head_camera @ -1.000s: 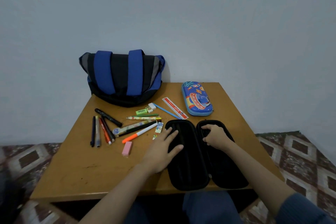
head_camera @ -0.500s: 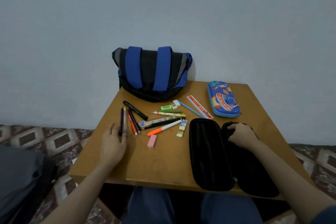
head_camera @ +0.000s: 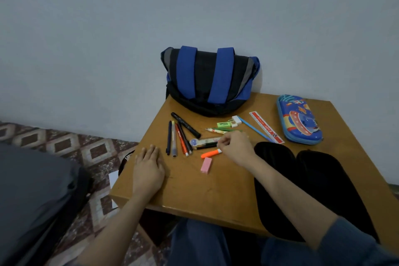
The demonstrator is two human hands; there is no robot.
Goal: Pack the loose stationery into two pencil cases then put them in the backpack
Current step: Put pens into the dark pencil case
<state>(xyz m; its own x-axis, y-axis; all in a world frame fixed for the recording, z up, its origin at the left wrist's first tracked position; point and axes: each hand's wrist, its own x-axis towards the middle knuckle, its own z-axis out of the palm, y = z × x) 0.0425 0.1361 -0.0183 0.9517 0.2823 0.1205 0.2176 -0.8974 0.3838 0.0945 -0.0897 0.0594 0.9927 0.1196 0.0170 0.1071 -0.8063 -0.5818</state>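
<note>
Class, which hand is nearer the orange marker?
Right. The right hand sits beside the orange marker; the left hand lies flat farther to its left.

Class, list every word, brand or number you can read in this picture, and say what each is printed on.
No text here reads clearly.
Red ruler: white print, too blurred to read.
Green eraser: dark print, too small to read.
Red pen: white mark, too small to read.
Blue pencil case: pictures only, no legible words.
</note>
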